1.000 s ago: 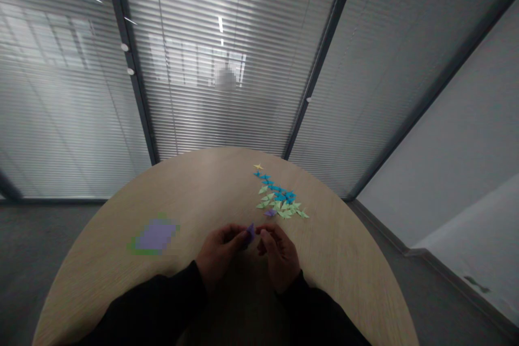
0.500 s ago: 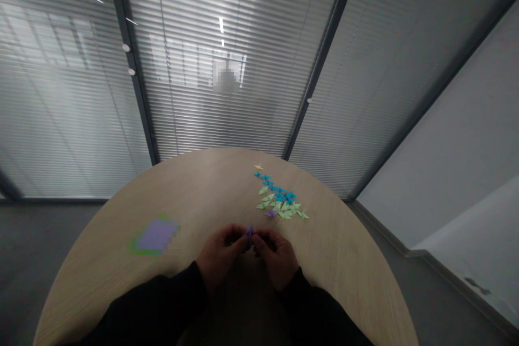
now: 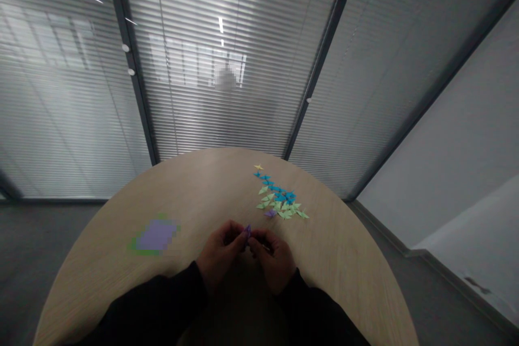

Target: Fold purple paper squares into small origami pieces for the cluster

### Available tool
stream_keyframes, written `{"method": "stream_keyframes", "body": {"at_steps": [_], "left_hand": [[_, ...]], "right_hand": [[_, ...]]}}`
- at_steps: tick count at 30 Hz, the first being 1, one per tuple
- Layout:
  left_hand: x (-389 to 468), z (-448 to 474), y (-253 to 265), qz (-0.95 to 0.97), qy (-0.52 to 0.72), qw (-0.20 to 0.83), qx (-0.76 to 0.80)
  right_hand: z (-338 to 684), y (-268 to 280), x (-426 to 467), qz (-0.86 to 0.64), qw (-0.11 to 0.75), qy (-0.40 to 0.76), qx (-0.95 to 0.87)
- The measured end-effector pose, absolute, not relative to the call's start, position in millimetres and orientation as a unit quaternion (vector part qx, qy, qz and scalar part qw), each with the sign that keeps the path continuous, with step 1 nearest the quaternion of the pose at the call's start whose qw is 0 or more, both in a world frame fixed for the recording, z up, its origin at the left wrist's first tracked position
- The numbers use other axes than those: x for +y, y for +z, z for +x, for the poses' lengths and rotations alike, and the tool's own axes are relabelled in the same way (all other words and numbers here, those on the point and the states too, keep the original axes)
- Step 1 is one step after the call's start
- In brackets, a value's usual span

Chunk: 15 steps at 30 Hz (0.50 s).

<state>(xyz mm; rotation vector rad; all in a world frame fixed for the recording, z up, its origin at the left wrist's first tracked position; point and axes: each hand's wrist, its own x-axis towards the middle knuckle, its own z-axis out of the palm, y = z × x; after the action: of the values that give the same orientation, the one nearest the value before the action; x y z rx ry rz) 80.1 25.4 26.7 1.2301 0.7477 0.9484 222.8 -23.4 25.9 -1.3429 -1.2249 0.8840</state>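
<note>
The left hand [image 3: 219, 254] and right hand [image 3: 276, 260] meet over the bench [image 3: 344, 281], both pinching one small purple paper [image 3: 248, 230]. Beyond lie one yellow star [image 3: 258, 167], one purple piece [image 3: 270, 213], and blue pieces [image 3: 279, 196] and green pieces [image 3: 285, 214] too bunched to count. Off left sits one blurred purple patch [image 3: 156, 235].

The person wears a top with long black sleeves. The left sleeve [image 3: 150, 308] is plain and dark, with a few soft bumps and folds on it. The right sleeve [image 3: 312, 308] is the same plain black. Both sleeves look wide near the bottom and get thinner up to the wrists, where they stop. The left hand [image 3: 221, 254] and the right hand [image 3: 278, 259] are bare, and so are the fingers [image 3: 236, 247]. It is too dark to see any stitches.
</note>
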Motion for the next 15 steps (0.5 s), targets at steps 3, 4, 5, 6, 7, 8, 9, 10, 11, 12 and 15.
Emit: {"method": "stream_keyframes", "body": {"at_steps": [3,4,5,6,7,8,9,10,11,12,15], "left_hand": [[25.7,79.8,26.9,0.532,0.421,0.664,0.314],[25.8,79.6,27.0,0.530,0.420,0.668,0.311],[25.8,79.3,27.2,0.527,0.416,0.673,0.310],[25.7,79.0,27.3,0.522,0.412,0.680,0.309],[25.6,78.8,27.4,0.516,0.407,0.687,0.310],[25.5,78.7,27.4,0.510,0.405,0.692,0.313],[25.3,78.6,27.3,0.505,0.405,0.693,0.318],[25.2,78.5,27.2,0.503,0.407,0.691,0.322],[25.1,78.4,27.0,0.504,0.411,0.686,0.327],[25.1,78.3,26.9,0.511,0.413,0.677,0.331],[26.2,76.7,27.3,0.563,0.403,0.638,0.338]], "right_hand": [[222.2,29.2,-24.0,-0.562,0.531,0.380,-0.508],[222.2,29.9,-24.1,-0.561,0.529,0.382,-0.509],[222.3,30.3,-24.2,-0.559,0.527,0.384,-0.511],[222.4,30.4,-24.2,-0.557,0.525,0.386,-0.515],[222.7,30.1,-24.2,-0.556,0.521,0.386,-0.520],[222.9,29.6,-24.1,-0.555,0.517,0.386,-0.525],[223.3,29.0,-24.0,-0.555,0.513,0.385,-0.529],[223.7,28.2,-23.9,-0.554,0.511,0.386,-0.532],[224.2,27.3,-23.8,-0.552,0.510,0.388,-0.534],[224.9,26.3,-23.6,-0.550,0.509,0.390,-0.535],[227.8,22.9,-22.4,-0.544,0.507,0.400,-0.535]]}}
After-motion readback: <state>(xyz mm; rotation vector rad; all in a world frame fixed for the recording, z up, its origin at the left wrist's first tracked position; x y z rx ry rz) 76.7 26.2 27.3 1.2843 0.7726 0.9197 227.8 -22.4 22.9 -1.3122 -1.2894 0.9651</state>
